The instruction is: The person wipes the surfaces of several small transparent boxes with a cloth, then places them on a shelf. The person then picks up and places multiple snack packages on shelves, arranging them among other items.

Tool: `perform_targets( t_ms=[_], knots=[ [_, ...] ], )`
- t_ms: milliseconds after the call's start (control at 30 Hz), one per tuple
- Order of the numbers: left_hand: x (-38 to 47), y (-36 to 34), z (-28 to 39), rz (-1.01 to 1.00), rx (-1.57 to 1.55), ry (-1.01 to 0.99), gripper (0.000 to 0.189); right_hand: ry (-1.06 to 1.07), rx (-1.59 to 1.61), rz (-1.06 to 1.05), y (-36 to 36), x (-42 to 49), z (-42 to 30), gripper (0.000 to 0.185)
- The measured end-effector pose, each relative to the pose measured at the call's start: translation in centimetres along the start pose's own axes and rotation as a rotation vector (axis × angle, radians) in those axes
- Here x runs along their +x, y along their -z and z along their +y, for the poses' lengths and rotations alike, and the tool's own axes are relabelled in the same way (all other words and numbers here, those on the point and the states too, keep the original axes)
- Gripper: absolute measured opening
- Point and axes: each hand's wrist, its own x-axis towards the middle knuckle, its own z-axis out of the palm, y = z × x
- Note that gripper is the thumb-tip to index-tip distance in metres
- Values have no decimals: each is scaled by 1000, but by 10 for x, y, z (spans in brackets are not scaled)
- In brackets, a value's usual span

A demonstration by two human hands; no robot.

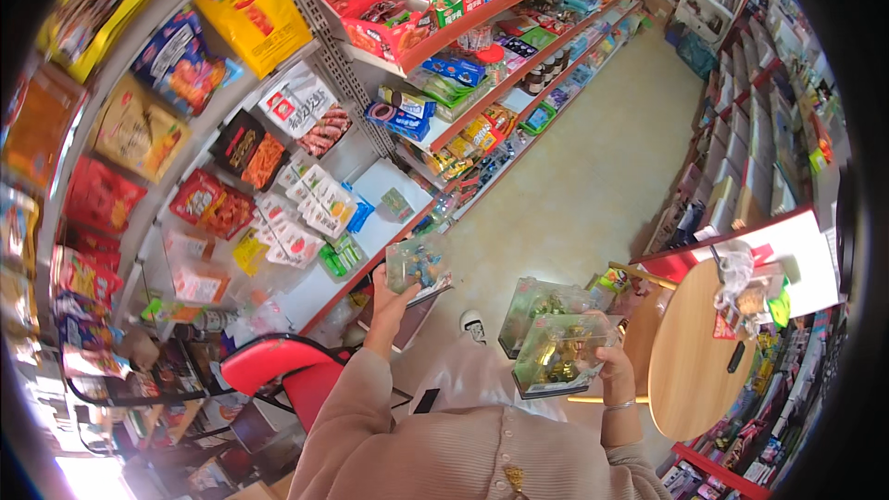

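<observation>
My left hand (391, 302) grips a clear plastic display box (420, 265) with a small blue figure inside, held out near the shelf edge. In my right hand (614, 361) is another clear box (561, 354), with a gold-coloured figure in it. Behind that one, a further clear box (535, 309) holds a greenish figure. It appears to be carried together with the front box, though its grip is hidden. A small clear pack (397, 204) lies on the white lower shelf (378, 187), ahead of my left hand.
Hanging snack bags (253, 12) fill the rack at left. A red chair (278, 364) stands beside my left arm. To the right is a round wooden table (694, 375) bearing bags and a dark remote-like object (736, 357). A tiled aisle floor (569, 173) runs between stocked shelves.
</observation>
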Motion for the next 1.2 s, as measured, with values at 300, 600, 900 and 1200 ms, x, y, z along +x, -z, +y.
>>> perform_targets(
  t_ms=[300, 600, 900, 1200],
  knots=[
    [150, -36, -27, 129, 536, -97, 83, -61, 144, 66, 21, 120, -39, 85],
    [280, -56, -67, 174, 229, -75, 89, -221, 112, 41, 56, 240, -56, 86],
    [318, -46, -96, 158, 325, -94, 72, -313, 106, 117, 87, 280, -19, 86],
    [349, -73, -97, 140, 1098, 11, 87, -310, 98, 208, 115, 267, 7, 86]
  ],
)
